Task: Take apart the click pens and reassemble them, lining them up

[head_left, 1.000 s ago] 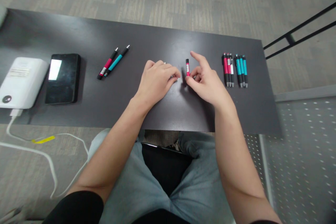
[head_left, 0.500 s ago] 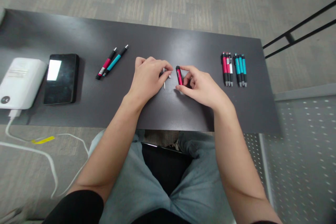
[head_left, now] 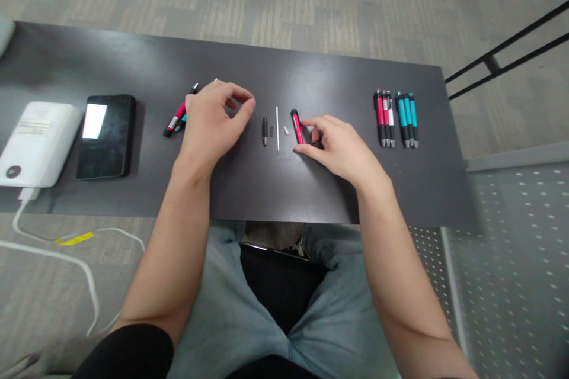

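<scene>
Red barrel (head_left: 297,127) on dark table (head_left: 284,192), black end toward 11–12 o'clock. Right hand (head_left: 340,145) at 3–4, thumb and forefinger at barrel, firmness of pinch unclear. From barrel toward 9, spaced apart: pale piece (head_left: 286,131), slim refill (head_left: 278,133), tiny dark piece (head_left: 271,131), black tip section (head_left: 265,132). Beyond, left hand (head_left: 216,121), thumb parted from forefinger, partly hiding red pen (head_left: 180,112). Farther toward 9: black phone (head_left: 106,142). At 3: teal pens (head_left: 409,118).

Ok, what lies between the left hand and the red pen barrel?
Head view, left to right: black grip, tiny dark piece, slim refill and small pale piece.
</scene>
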Tool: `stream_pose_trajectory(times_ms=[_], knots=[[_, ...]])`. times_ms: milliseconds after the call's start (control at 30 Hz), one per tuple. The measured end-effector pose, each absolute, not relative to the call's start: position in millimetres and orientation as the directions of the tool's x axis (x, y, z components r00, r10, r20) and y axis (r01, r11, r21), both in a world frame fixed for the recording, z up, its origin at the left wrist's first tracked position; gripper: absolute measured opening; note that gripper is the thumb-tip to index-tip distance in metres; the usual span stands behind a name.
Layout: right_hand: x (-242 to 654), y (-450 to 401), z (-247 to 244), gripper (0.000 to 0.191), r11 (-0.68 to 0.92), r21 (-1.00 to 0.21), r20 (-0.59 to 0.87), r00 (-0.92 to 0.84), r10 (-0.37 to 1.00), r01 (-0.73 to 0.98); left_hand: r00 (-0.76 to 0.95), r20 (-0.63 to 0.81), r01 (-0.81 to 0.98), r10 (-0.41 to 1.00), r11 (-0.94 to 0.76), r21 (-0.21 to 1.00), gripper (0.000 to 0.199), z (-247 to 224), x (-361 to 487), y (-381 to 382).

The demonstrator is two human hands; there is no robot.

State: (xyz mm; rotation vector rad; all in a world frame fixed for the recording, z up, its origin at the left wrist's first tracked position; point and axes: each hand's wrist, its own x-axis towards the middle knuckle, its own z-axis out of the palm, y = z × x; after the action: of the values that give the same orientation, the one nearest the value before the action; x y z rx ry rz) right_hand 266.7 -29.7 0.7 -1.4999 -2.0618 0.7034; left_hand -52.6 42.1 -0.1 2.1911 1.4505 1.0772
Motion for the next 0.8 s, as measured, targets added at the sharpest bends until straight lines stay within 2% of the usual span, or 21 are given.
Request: stream_pose_trajectory(times_ms=[100, 167, 267, 333, 367, 433, 533, 667, 800], knots=[[271.8, -35.6, 6.8, 0.056, 0.24, -0.652, 0.095, -0.236, 0.967, 0.719, 0.213, 0.408, 0.639, 0.888, -0.442, 0.63, 0.007, -7.0, -62.8, 47.6], [283.4, -38.7, 10.5, 0.047, 0.262, -0.674, 0.111, -0.256, 0.96, 0.69, 0.248, 0.356, 0.617, 0.901, -0.431, 0.659, 0.01, -11.5, -67.1, 49.7], [300.8, -42.8, 18.4, 0.035, 0.273, -0.717, 0.051, -0.341, 0.938, 0.641, 0.299, 0.262, 0.591, 0.918, -0.394, 0.704, 0.033, -13.2, -69.4, 47.9], [304.7, -46.8, 27.5, 0.029, 0.218, -0.732, 0.006, -0.314, 0.949, 0.645, 0.322, 0.225, 0.594, 0.92, -0.381, 0.709, 0.049, -8.8, -67.3, 43.7], [303.9, -49.1, 33.1, 0.024, 0.183, -0.735, 0.0, -0.27, 0.963, 0.653, 0.331, 0.212, 0.601, 0.919, -0.379, 0.703, 0.049, -5.1, -65.2, 41.1], [298.1, -53.6, 44.8, 0.015, 0.106, -0.726, 0.016, -0.138, 0.99, 0.679, 0.342, 0.173, 0.622, 0.924, -0.361, 0.695, 0.036, 4.2, -58.9, 36.0], [285.9, -57.0, 57.6, 0.013, 0.044, -0.72, 0.019, -0.044, 0.999, 0.693, 0.334, 0.111, 0.667, 0.936, -0.318, 0.673, 0.02, 16.7, -47.5, 30.6], [264.8, -56.9, 60.5, 0.011, 0.05, -0.699, -0.001, -0.07, 0.998, 0.714, 0.325, 0.082, 0.704, 0.942, -0.299, 0.644, 0.023, 23.2, -34.7, 25.9], [230.8, -57.4, 55.5, 0.009, 0.146, -0.596, 0.054, -0.142, 0.988, 0.79, 0.316, 0.169, 0.718, 0.933, -0.352, 0.6, 0.02, 23.4, -24.6, 19.8]])
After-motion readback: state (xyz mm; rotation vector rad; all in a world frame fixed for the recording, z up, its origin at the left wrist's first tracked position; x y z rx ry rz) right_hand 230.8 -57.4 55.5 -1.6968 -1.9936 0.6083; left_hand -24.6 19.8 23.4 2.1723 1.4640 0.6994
